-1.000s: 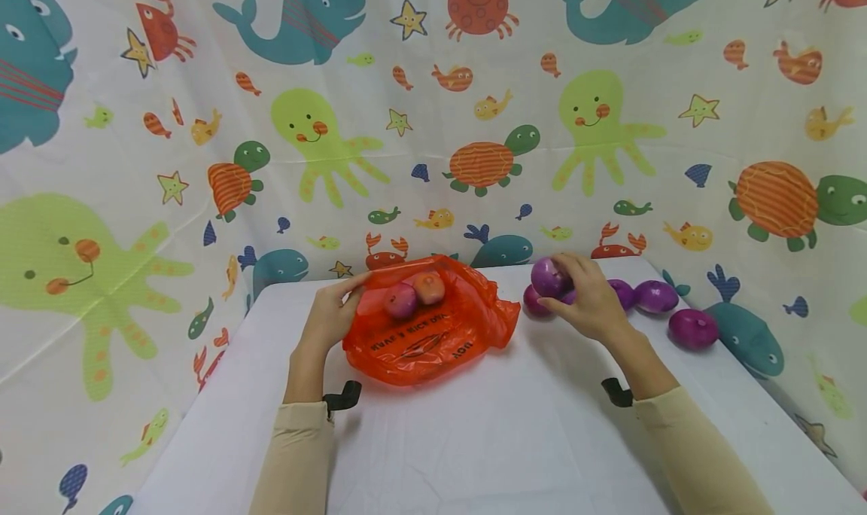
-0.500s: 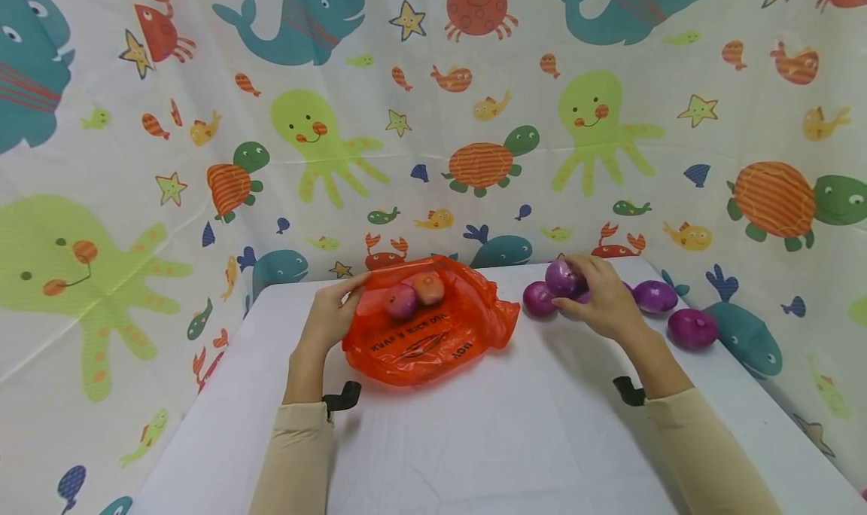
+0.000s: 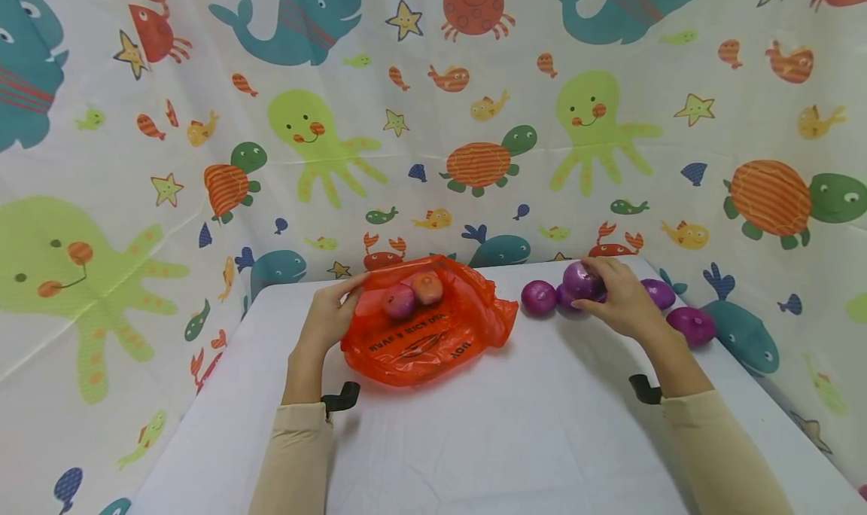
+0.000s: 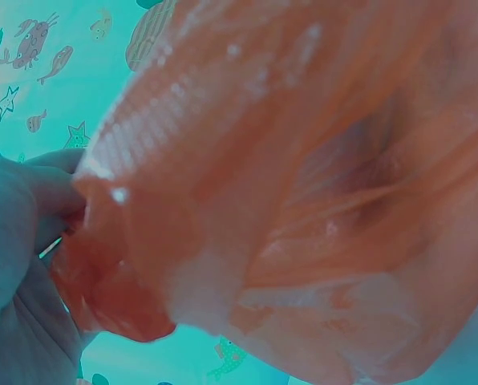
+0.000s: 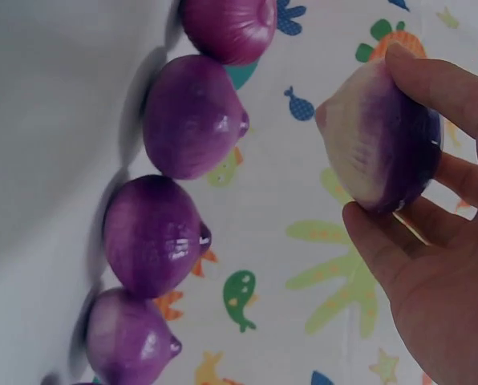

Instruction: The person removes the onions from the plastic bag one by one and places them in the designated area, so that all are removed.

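Note:
In the head view my left hand [image 3: 332, 313] holds the rim of a red plastic bag [image 3: 406, 347] at its left side. The left wrist view shows the crumpled film of the bag [image 4: 215, 200] close up beside the fingers. Inside the bag's mouth lie a purple onion [image 3: 398, 301] and an orange-looking round thing [image 3: 427, 288]. My right hand [image 3: 626, 297] grips a purple onion [image 3: 581, 280] above the row of onions on the table. The right wrist view shows this held onion [image 5: 379, 140] between thumb and fingers, its pointed end pale.
A row of purple onions stands along the back right of the white table [image 3: 488, 440], from the leftmost onion [image 3: 539, 298] to the rightmost onion [image 3: 691, 326]. Part of the row is hidden behind my right hand. A curtain [image 3: 420, 229] printed with sea animals hangs behind.
My right hand has moved to the right with the onion, along the row, uncovering the leftmost onion. My left hand and the bag have stayed nearly still.

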`<state>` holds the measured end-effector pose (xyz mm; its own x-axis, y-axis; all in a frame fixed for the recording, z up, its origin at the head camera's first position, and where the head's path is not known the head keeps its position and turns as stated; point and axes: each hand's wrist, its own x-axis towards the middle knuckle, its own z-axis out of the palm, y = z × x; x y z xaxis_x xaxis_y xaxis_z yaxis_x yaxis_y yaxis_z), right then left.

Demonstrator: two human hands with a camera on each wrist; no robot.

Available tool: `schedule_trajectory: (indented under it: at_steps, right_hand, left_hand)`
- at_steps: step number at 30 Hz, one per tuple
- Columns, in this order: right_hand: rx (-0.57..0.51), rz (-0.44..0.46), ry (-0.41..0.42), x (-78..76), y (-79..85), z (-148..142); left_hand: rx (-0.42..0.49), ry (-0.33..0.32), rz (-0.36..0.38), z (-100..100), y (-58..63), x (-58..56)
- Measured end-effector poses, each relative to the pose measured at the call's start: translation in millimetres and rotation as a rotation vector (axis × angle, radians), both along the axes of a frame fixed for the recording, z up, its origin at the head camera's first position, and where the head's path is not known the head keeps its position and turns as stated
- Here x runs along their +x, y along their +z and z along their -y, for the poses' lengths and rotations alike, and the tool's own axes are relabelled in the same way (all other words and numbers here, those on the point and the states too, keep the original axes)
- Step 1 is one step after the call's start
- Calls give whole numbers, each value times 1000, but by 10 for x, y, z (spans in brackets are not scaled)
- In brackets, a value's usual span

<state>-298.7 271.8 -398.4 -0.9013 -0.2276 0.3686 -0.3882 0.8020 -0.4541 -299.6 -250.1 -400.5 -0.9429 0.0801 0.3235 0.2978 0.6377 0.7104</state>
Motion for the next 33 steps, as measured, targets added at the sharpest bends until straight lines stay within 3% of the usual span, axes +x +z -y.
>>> schedule_trajectory:
  at_steps: [19, 26, 33]
  right_hand:
    - [20, 4, -42, 61, -36, -313]
    - [25, 67, -69, 90, -11, -443]
    - [18, 82, -99, 109, 7, -571]
  left_hand:
    - [6, -3, 14, 4, -15, -23]
    - [-40, -2, -53, 6, -28, -40]
    - [-35, 0, -40, 3, -31, -53]
